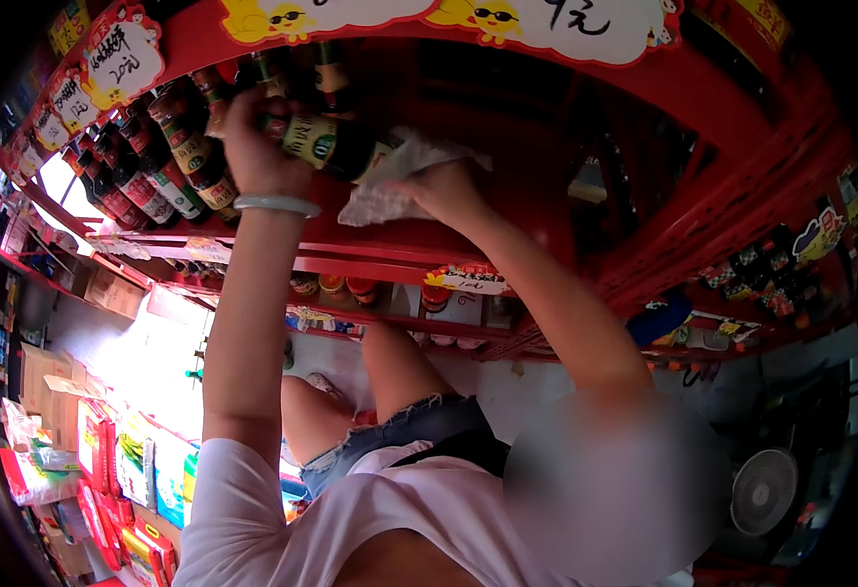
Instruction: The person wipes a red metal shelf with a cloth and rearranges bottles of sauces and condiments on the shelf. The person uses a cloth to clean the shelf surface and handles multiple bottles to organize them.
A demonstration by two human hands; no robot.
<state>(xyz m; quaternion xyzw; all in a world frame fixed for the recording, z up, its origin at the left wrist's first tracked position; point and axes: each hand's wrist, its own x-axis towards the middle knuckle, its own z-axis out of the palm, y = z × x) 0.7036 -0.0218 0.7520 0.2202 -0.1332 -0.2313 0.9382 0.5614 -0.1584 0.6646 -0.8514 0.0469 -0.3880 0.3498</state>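
Left hand [253, 137], bangle [277, 204] on its wrist, closed around the neck end of a dark glass bottle [336, 147] lying tilted, almost on its side, just in front of the red shelf [399, 249]. Right hand [443, 191] pressing a white cloth [390, 186] against the bottle's lower end, fingers curled into the cloth, holding it to the glass. Bottle with a green and cream label, raised above the shelf's front edge, not resting on it. To the left of the held bottle, a row of similar dark bottles [169, 166] standing packed together on the same shelf, red and green labels facing out. Behind the held bottle, more bottle necks [329, 73] upright. Above the shelf, a red header with white cloud-shaped price cards [120, 54]. Below the shelf, a lower red tier with small jars [336, 286]. Far below and left of the shelf, cardboard boxes [47, 391] and bright packets [125, 460] on the floor.
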